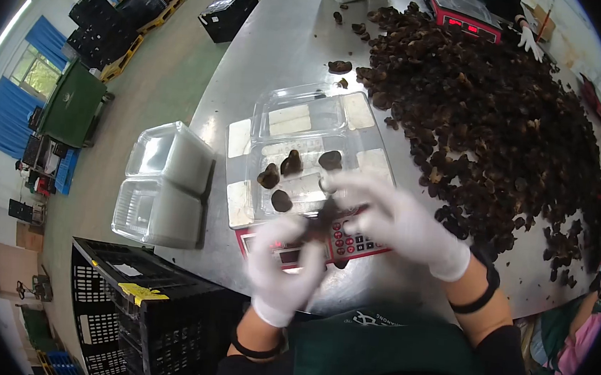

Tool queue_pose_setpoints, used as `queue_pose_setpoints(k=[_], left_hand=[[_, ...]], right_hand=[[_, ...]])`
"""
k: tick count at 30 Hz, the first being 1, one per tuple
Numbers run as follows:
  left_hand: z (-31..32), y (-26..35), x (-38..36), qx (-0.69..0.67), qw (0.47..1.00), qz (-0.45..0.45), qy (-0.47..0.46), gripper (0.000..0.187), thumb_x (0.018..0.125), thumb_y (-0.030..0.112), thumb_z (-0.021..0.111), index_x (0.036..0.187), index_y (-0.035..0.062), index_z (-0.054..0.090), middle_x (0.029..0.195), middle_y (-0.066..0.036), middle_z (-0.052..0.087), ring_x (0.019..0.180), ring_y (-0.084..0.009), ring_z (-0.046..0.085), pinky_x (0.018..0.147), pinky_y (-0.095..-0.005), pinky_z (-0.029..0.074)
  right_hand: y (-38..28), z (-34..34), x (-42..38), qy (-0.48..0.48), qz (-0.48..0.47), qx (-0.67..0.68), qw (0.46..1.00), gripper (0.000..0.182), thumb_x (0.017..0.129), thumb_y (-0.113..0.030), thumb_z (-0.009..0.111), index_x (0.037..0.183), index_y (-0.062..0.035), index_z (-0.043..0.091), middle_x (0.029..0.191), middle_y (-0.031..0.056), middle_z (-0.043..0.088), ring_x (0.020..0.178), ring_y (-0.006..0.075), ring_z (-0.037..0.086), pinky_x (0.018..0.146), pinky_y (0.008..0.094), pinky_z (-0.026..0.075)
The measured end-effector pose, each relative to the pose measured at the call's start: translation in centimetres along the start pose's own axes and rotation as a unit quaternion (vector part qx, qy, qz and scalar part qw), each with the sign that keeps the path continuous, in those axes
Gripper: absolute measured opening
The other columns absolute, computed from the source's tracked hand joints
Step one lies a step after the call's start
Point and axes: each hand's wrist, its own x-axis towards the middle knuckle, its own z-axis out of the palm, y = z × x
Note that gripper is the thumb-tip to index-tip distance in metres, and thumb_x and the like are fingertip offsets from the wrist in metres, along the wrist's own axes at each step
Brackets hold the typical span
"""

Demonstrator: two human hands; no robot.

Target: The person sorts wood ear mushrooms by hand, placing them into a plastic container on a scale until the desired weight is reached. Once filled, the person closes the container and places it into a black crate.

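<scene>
An open clear plastic box (305,134) rests on the scale (237,200), with several dark brown mushroom-like pieces (291,163) inside it. My left hand (285,261), white-gloved, is over the scale's front left edge, its fingers curled round a dark piece (323,218) that is blurred. My right hand (401,221), also gloved, hovers above the red keypad (356,242) with its fingers apart and smeared by motion; its fingertips are close to the dark piece and the box's near right corner. Whether they touch the piece is unclear.
A large heap of dark pieces (484,125) covers the metal table's right side. Stacked clear boxes (165,183) stand at the left edge, above black crates (160,318). At the far right, another person's gloved hand (529,40) is near a second red scale (465,23).
</scene>
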Motion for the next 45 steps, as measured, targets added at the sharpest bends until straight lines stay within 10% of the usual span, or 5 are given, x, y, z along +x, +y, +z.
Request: queue_pose_setpoints(k=[6,19,24,37,45], left_hand=[[5.1,3.4,-4.1,-0.107,0.943,0.001,-0.316,0.052,0.076,0.005,0.08,0.124,0.0016,0.061,0.12,-0.014,0.067,0.104,-0.0313,0.066,0.087,-0.0384,0.053],[-1.3,-6.4,5.4,0.413,0.901,0.033,-0.131,0.024,0.078,0.014,0.078,0.1,0.0128,0.069,0.099,-0.005,0.071,0.095,-0.0263,0.064,0.084,-0.0398,0.044],[0.1,-8.4,7.5,0.504,0.803,-0.021,-0.317,0.023,0.074,0.02,0.081,0.095,0.014,0.073,0.087,-0.007,0.073,0.091,-0.0275,0.066,0.078,-0.0415,0.043],[2.0,1.1,4.3,-0.039,0.96,-0.212,-0.177,0.022,0.083,-0.004,0.072,0.105,-0.0016,0.071,0.091,0.0,0.069,0.076,-0.0044,0.054,0.068,-0.0211,0.044],[11.0,8.3,-7.3,-0.235,0.803,-0.141,-0.53,0.04,0.084,-0.004,0.071,0.123,0.0004,0.063,0.111,-0.012,0.07,0.096,-0.0168,0.068,0.088,-0.031,0.053]], right_hand=[[3.7,-2.9,-11.7,0.219,0.184,0.08,0.955,0.03,0.088,0.001,0.061,0.118,0.0011,0.066,0.108,0.0077,0.07,0.096,0.0139,0.066,0.086,0.0276,0.054],[7.5,-10.3,-47.4,0.422,0.402,-0.225,0.781,0.026,0.094,-0.012,0.062,0.113,0.0047,0.066,0.086,0.0012,0.063,0.075,0.0086,0.056,0.071,0.0251,0.046],[7.0,-10.9,-43.9,0.499,0.35,-0.203,0.766,0.027,0.096,-0.011,0.059,0.117,0.0047,0.066,0.094,0.0014,0.063,0.085,0.0091,0.055,0.081,0.0249,0.046],[4.5,-5.7,-22.5,0.338,0.114,-0.281,0.891,0.028,0.088,-0.007,0.065,0.115,-0.0011,0.071,0.106,0.0107,0.073,0.101,0.019,0.069,0.088,0.032,0.055],[9.3,-1.6,-22.9,0.281,0.129,0.054,0.949,0.043,0.099,-0.022,0.062,0.138,-0.0037,0.057,0.115,0.0092,0.069,0.096,0.0123,0.065,0.084,0.0288,0.054]])
